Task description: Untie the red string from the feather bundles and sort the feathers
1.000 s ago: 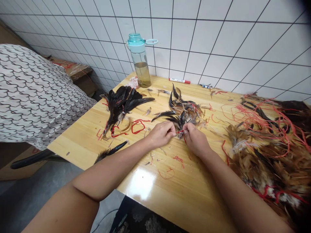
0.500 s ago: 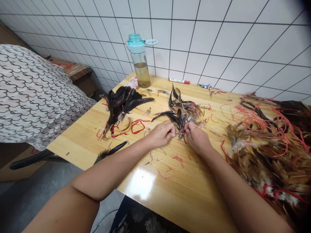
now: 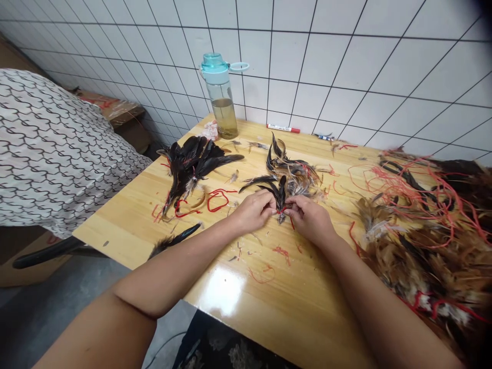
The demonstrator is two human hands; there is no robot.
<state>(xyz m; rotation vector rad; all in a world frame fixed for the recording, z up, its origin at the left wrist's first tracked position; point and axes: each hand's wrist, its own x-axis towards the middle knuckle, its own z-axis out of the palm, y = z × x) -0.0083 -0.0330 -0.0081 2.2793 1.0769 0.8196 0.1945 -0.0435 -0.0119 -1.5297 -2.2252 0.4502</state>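
A small bunch of dark feathers [image 3: 282, 193] lies at mid-table between my hands, its quill ends toward me. Red string [image 3: 282, 210] crosses the quills. My left hand [image 3: 257, 209] is closed on the string at the left of the bunch, fingers pinched together. On the other side, my right hand [image 3: 307, 215] pinches the string close against the quills, and a short red end hangs below it. Just behind, a loose heap of brown and black feathers [image 3: 300, 174] rests on the wood.
Black feather bunches [image 3: 196, 159] lie at left near a water bottle [image 3: 224, 110]. A red marker [image 3: 283, 128] sits by the tiled wall. Brown feathers [image 3: 434, 256] and tangled red string [image 3: 415, 179] cover the table's right side. A person in a patterned garment [image 3: 65, 154] is at left.
My right hand has shifted slightly left, closer to the quills and to my left hand. The feather bunch between them has moved a little to the left.
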